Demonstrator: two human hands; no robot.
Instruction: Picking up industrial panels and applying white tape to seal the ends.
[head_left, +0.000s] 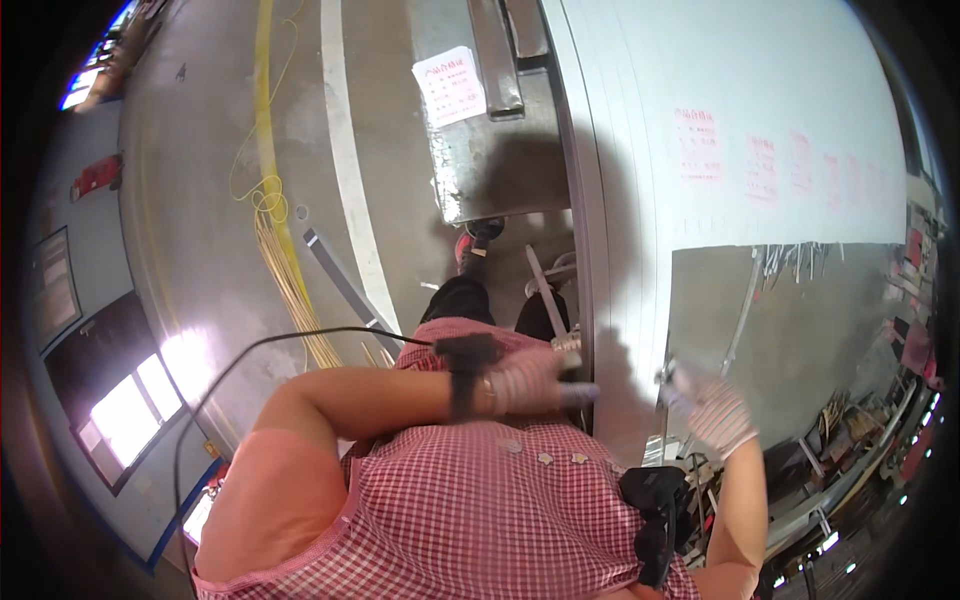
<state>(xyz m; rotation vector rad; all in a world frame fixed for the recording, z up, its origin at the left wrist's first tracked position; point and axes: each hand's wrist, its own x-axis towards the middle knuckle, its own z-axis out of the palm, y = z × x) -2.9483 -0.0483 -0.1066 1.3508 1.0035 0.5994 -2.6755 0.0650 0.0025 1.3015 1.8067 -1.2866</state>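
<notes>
My left hand (530, 384), in a pale striped work glove and blurred, is in front of my body beside the dark edge (585, 300) of the work table. Its fingers point right and look spread, with nothing clear between them. A black strap (465, 375) with a cable circles that wrist. My right hand (712, 408), in a matching glove, is at the near right side of a large white panel (630, 220). Its fingertips are closed at the panel's edge, around a small greyish thing I cannot make out. Faint red print marks the panel's far part.
Left of the table, a sheet-topped metal stand (515, 165) carries dark metal profiles (495, 60) and a printed paper (449, 86). On the floor lie thin yellowish strips (290, 285), a yellow cord (270, 197) and a grey bar (345, 278). Metal scraps (840, 430) crowd the right.
</notes>
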